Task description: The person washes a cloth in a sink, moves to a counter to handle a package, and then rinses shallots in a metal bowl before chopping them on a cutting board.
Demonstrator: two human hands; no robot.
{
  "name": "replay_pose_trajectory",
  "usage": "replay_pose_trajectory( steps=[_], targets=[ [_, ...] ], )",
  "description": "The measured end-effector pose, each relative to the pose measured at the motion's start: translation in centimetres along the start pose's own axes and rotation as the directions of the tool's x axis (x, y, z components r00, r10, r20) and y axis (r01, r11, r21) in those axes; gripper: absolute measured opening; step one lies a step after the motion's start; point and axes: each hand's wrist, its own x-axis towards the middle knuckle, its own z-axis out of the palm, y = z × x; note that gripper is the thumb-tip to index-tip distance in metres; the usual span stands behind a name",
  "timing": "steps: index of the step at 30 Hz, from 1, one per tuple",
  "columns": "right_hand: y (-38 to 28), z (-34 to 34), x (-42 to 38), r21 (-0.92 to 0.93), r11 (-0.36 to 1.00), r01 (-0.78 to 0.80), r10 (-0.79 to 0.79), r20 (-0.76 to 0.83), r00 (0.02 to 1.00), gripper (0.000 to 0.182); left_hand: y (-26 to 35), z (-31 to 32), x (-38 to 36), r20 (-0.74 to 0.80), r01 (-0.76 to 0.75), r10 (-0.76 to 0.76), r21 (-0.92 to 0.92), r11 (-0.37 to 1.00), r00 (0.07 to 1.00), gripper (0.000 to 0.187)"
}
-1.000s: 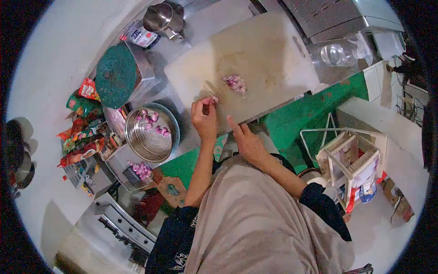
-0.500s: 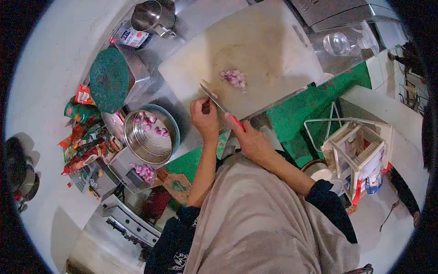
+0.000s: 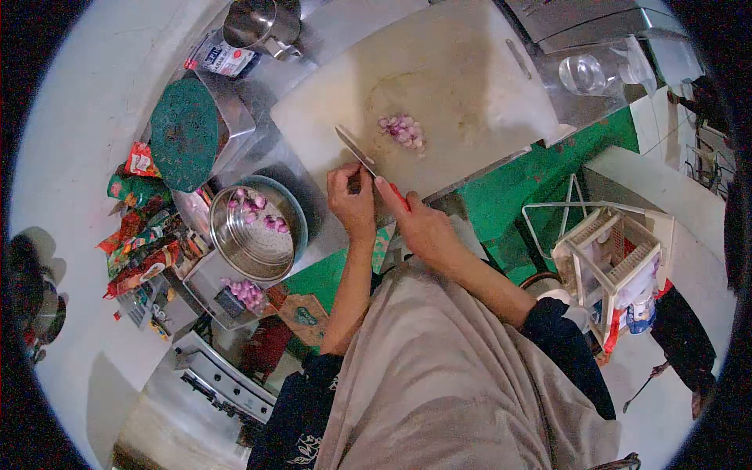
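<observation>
My right hand [image 3: 423,227] is closed around the red handle of a knife [image 3: 355,146], its blade slanting up and left over the near-left part of the white cutting board [image 3: 478,47]. My left hand [image 3: 352,202] is closed in a pinch against the blade. What its fingertips hold is too small and hidden to name. A small pale piece shows beside the blade. Further up the board lies a pile of peeled shallots [image 3: 403,131]. Left of my hands stands a metal bowl [image 3: 262,254] with several purple shallots [image 3: 249,205] inside.
More shallots [image 3: 244,294] sit in a container at lower left. A green oval lid [image 3: 185,135], food packets [image 3: 145,266] and a steel jug [image 3: 254,23] line the left side. A plastic jar [image 3: 583,75] stands right. A person's hand [image 3: 660,368] holds a thin utensil at far right.
The knife and my right hand have shifted slightly left and up. My left hand stays nearly in place. At far right, another person's arm has reached further into view with a utensil.
</observation>
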Motion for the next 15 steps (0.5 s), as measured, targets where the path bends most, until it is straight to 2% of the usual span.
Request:
replay_pose_trajectory(
  steps=[4,12,15],
  targets=[
    [1.0,1.3,0.7,-0.017,1.0,-0.012,0.012,-0.015,1.0,0.074,-0.4,0.6,-0.1,-0.033,-0.082,0.083,0.035,0.996,0.996,0.01],
    [2.5,1.8,-2.9,0.01,1.0,-0.019,0.019,-0.034,0.999,0.073,1.1,0.4,0.0,-0.029,0.04,-0.041,-0.025,0.999,0.999,0.008],
    [2.3,1.3,-3.5,0.053,0.998,-0.019,0.022,-0.056,0.998,0.074,0.5,0.4,-0.1,-0.033,0.002,-0.001,0.029,1.0,0.999,0.008]
  ],
)
